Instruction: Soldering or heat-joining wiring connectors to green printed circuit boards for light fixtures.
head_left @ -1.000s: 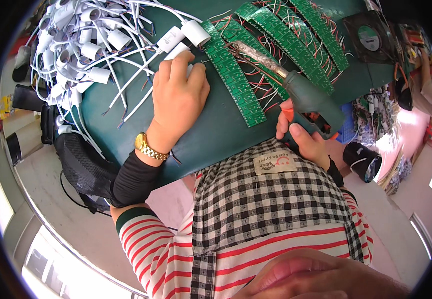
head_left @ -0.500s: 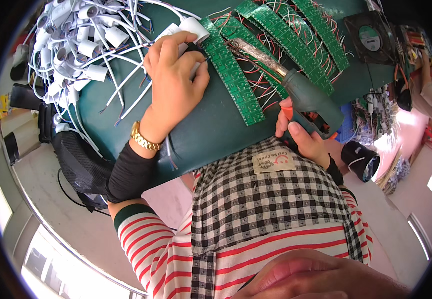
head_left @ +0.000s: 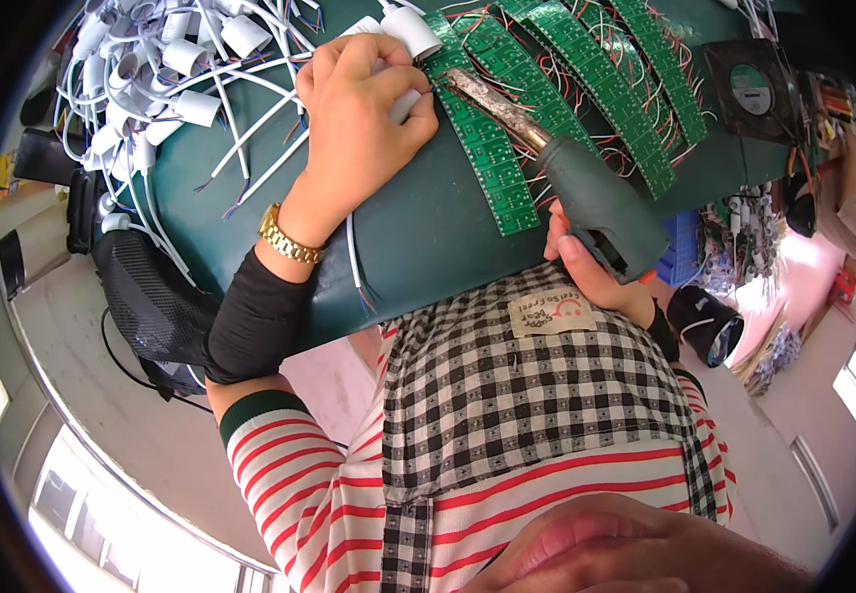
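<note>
Left hand (head_left: 369,104): curled on a part-hidden white socket (head_left: 404,102) over the desk (head_left: 428,222), seemingly to steady it, with a cable (head_left: 353,255) trailing towards the near edge. Right hand (head_left: 578,259): wrapped round the iron (head_left: 611,198) by its handle, well behind the metal tip (head_left: 472,91), presumably to keep skin off heat, with the tip angled close to the left fingertips. Just right of them: green boards (head_left: 497,183), fanned, likely to stay separate. Far left: spare sockets (head_left: 187,56), heaped within reach.
</note>
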### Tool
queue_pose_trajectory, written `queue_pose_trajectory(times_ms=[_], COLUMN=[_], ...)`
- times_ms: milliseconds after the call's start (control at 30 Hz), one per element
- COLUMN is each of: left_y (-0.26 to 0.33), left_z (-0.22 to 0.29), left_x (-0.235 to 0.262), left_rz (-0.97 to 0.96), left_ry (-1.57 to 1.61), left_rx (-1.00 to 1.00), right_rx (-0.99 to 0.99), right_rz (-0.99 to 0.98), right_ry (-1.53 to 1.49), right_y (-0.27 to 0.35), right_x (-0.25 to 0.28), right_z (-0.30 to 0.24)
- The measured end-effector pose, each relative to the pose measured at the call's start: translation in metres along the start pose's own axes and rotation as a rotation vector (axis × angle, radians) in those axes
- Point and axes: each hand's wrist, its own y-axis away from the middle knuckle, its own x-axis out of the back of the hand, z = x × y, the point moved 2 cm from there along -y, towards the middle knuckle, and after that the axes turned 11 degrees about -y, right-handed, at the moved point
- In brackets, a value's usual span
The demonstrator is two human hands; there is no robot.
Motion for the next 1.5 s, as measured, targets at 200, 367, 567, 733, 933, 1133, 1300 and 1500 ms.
queue_pose_trajectory(times_ms=[200,367,567,733,933,1133,1300,1500], left_y=[-0.001,-0.001,-0.002,-0.001,-0.001,0.0,0.0,0.003], left_z=[-0.001,-0.003,0.003,0.001,-0.001,-0.002,-0.002,-0.006], left_x=[-0.001,-0.002,0.004,0.003,0.003,0.003,0.003,0.0], left_rz=[0.037,0.044,-0.017,-0.01,0.0,0.0,-0.007,-0.013], left_ry=[0.009,0.016,-0.033,-0.037,-0.028,-0.043,-0.055,-0.036], left_rx=[0.031,0.004,0.006,0.008,0.005,-0.001,0.01,0.037], right_rx=[-0.105,-0.098,0.022,0.011,0.038,0.061,0.072,0.069], right_rz=[0.009,0.023,0.039,0.039,0.175,0.195,0.176,0.172], right_ry=[0.057,0.107,0.165,0.194,-0.162,-0.262,-0.262,-0.316], right_y=[0.002,0.001,-0.004,-0.005,-0.006,-0.004,-0.004,0.0], right_x=[0.001,-0.002,-0.004,-0.006,-0.012,-0.009,-0.009,-0.008], right_z=[-0.006,-0.007,-0.013,-0.015,-0.02,-0.019,-0.019,-0.013])
